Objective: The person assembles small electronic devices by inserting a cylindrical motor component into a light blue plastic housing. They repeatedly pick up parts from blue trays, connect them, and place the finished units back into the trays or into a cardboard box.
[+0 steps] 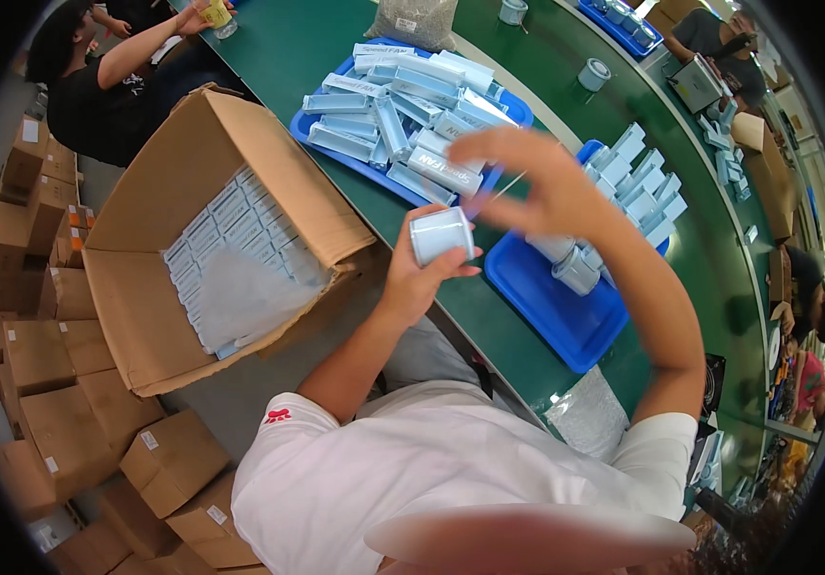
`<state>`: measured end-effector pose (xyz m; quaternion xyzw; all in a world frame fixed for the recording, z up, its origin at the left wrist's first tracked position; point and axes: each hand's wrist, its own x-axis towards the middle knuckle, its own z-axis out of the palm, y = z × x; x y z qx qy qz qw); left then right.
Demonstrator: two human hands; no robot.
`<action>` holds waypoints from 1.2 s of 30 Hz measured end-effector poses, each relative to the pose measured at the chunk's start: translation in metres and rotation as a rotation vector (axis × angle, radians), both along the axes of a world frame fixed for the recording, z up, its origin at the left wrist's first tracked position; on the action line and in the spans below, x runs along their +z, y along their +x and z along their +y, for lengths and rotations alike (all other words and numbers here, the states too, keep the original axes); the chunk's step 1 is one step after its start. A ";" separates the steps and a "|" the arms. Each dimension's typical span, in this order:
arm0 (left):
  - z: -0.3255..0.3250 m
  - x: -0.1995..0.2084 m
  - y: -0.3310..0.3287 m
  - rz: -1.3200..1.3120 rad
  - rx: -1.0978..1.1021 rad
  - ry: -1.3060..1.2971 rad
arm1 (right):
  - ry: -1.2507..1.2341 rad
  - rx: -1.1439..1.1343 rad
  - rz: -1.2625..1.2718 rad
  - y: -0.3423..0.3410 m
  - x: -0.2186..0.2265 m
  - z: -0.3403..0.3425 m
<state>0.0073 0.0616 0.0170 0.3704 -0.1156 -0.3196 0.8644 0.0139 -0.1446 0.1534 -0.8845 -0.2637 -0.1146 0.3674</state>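
While clamping a short, glossy pale-blue cylinder (440,237) in the left hand (412,271), with thumb and fingers wrapped about its side, holding the right hand (539,187) up just beside it, apart from the left and badly blurred. Seeing a thin pale strand (511,186) by those curled right fingers; can't tell whether pinched there or merely lying behind. And look, got that cylinder right up by the near edge of the long green worktop (283,43), between two trays! Just beyond, taking in a blue plastic tray (364,171), heaped with long pale-blue boxes (350,101). Now to the right, below the right wrist, spotting a second blue plastic tray (551,326), with more pale-blue cylinders (577,275) at its far end. Nearer the body, finding a flat, clear plastic sheet (592,414). Off left, meeting a big open brown cardboard carton (283,168), packed with rows of pale-blue boxes under a crumpled, translucent white sheet (244,299).
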 end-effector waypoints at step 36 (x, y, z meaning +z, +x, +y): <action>-0.224 0.142 -0.068 -1.101 0.122 -0.114 | 0.594 -0.575 -1.039 -0.260 0.041 -0.052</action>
